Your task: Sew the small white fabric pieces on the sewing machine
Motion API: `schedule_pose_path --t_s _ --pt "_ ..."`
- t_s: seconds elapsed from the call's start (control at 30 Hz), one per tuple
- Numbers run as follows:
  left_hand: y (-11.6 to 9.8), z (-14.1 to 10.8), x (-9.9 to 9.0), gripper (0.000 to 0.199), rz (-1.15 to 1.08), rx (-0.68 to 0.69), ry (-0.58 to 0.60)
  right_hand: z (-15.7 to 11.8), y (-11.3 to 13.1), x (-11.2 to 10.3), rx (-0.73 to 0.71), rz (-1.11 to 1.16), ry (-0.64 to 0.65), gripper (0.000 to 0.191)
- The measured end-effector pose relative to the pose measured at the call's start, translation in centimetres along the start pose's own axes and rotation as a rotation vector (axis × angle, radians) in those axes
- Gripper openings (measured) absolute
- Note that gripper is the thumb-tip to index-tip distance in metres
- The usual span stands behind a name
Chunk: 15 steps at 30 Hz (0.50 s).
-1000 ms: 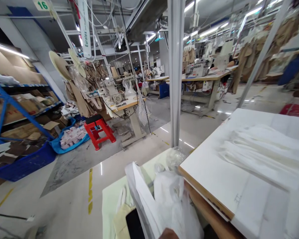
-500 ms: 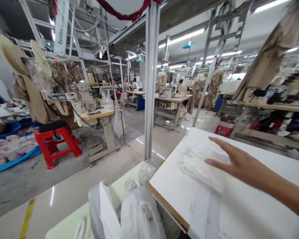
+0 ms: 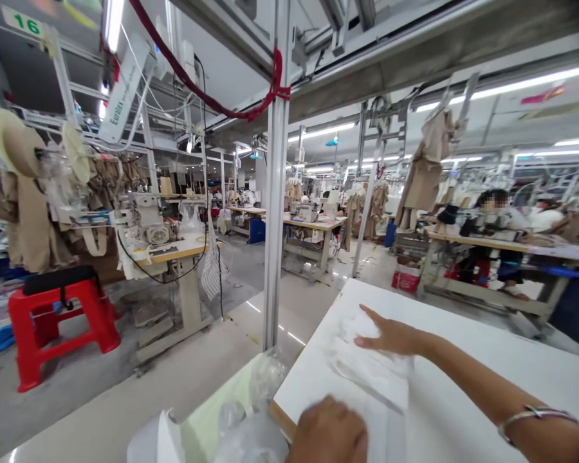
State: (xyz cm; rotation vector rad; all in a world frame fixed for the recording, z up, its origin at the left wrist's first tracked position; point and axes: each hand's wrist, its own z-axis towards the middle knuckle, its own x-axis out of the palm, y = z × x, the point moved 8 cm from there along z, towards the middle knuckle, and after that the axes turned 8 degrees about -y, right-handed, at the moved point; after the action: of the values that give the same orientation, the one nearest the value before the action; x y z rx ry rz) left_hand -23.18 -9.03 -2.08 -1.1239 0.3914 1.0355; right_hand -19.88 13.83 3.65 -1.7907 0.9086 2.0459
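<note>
A crumpled, folded white cloth (image 3: 371, 370), thin and somewhat blurred, lies on the white tabletop (image 3: 463, 334). My right hand (image 3: 390, 334) reaches in from the right over the cloth's far part, thumb and index finger spread apart. On that forearm is a silver bangle (image 3: 535, 415). My left hand (image 3: 329, 429) is at the bottom, near the table's front left edge, its fingers curled into a closed shape. Whatever is in those fingers is hidden beneath the knuckles. A flat white strip (image 3: 390, 431) extends toward me from the cloth, right of my left hand.
Clear plastic bags (image 3: 251, 437) sit on a pale green surface (image 3: 202, 411) left of the table. A metal post (image 3: 273, 257) stands just beyond. Farther off are a red stool (image 3: 62, 328), a sewing machine (image 3: 149, 222) and a seated person (image 3: 492, 218).
My left hand has come into view at the bottom, closed. My right hand stays spread over the cloth, with more forearm showing. The view has tilted up and turned right.
</note>
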Motion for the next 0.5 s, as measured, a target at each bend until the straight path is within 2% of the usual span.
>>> schedule_pose_path --t_s 0.07,0.17,0.3,0.5 --pt "-0.9 3.4 0.2 0.011 -0.007 0.051 0.045 0.1 -0.4 -0.6 0.033 0.019 -0.019 0.080" --pt "-1.3 6.6 0.2 0.014 -0.029 0.091 0.101 0.1 -0.5 -1.0 0.034 0.074 -0.025 0.072" --pt "-0.5 8.6 0.8 0.015 -0.073 0.072 0.070 -0.5 0.8 -0.6 -0.054 0.148 0.031 0.066" --pt "0.1 10.3 1.8 0.022 -0.289 0.089 0.060 -3.7 3.2 0.1 -0.197 0.185 0.120 0.060"
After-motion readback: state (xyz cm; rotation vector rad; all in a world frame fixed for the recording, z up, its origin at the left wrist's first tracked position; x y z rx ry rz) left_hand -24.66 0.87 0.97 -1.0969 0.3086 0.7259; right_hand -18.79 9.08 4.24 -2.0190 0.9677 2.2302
